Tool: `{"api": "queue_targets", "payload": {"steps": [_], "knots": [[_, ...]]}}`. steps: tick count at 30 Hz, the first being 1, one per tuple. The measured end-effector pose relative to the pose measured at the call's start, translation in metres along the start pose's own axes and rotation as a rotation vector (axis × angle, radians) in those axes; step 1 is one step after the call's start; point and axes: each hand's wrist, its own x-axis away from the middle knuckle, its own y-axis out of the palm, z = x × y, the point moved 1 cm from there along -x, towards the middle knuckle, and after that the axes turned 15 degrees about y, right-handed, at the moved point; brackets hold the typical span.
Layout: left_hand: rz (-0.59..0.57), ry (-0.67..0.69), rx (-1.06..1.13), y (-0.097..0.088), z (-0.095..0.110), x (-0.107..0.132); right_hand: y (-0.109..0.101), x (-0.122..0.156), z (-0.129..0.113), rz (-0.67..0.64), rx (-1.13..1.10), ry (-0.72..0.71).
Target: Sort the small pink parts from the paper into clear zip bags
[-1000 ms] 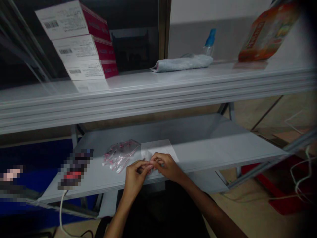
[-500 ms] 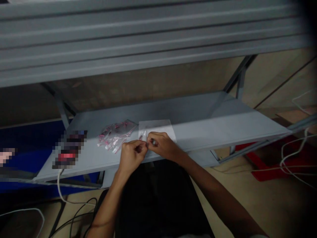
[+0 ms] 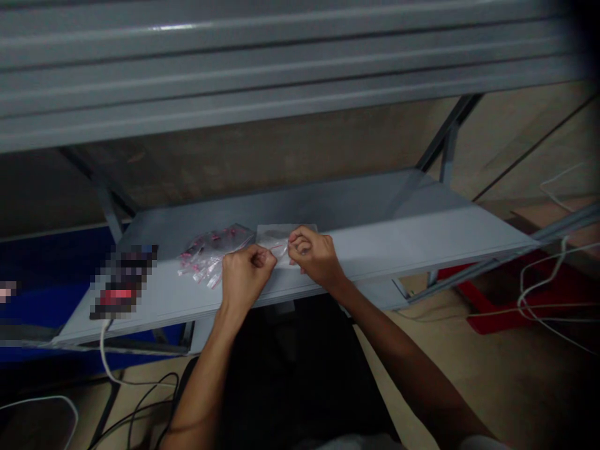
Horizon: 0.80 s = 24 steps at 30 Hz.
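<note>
My left hand [image 3: 246,272] is closed in a pinch at the shelf's front edge. It grips one end of a small clear zip-lock bag [image 3: 280,249] with a thin red line along its top. My right hand [image 3: 316,256], fingers curled, pinches the bag's other end, so the bag stretches between both hands. Whatever is inside the bag is too small to make out. Just left of my left hand lies a heap of similar clear zip-lock bags [image 3: 218,247] with small pink-red pieces showing in them. Beneath the hands, partly covered, is a pale flat sheet [image 3: 281,231].
The grey shelf [image 3: 398,234] has metal framing, and a ribbed metal panel [image 3: 281,81] overhangs it. At the left lies a pixelated dark-and-red object [image 3: 124,281], from which a white cable [image 3: 105,350] hangs. Red material [image 3: 497,312] and loose cables are low at the right.
My hands have moved apart, the right one up and to the right. The bag's red line now shows stretched between them. The view has shifted slightly.
</note>
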Motion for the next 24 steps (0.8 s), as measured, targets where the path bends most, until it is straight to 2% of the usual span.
{"api": "queue_targets", "payload": {"steps": [2,4,6,7,11,13,18,24], "knots": [[0.023,0.021,0.058,-0.001,-0.007,-0.002,0.001,-0.006,0.001,-0.013,-0.053,-0.001],[0.118,0.037,0.154,-0.001,-0.016,-0.006,0.001,-0.016,0.001,-0.074,-0.153,0.020],[0.209,0.006,0.284,0.000,-0.028,-0.011,0.000,-0.028,-0.001,-0.160,-0.255,0.051],[0.219,-0.032,0.371,0.002,-0.034,-0.014,-0.001,-0.035,-0.003,-0.195,-0.293,0.066],[0.092,-0.236,0.792,0.009,-0.053,-0.023,-0.007,-0.058,-0.006,-0.256,-0.385,0.084],[0.081,-0.298,0.886,0.012,-0.059,-0.025,-0.008,-0.064,-0.002,-0.274,-0.403,0.108],[0.143,-0.313,0.764,0.020,-0.070,-0.029,-0.006,-0.066,0.014,-0.375,-0.434,0.323],[0.119,-0.198,0.652,0.018,-0.078,-0.036,0.001,-0.068,0.025,-0.471,-0.421,0.312]]}}
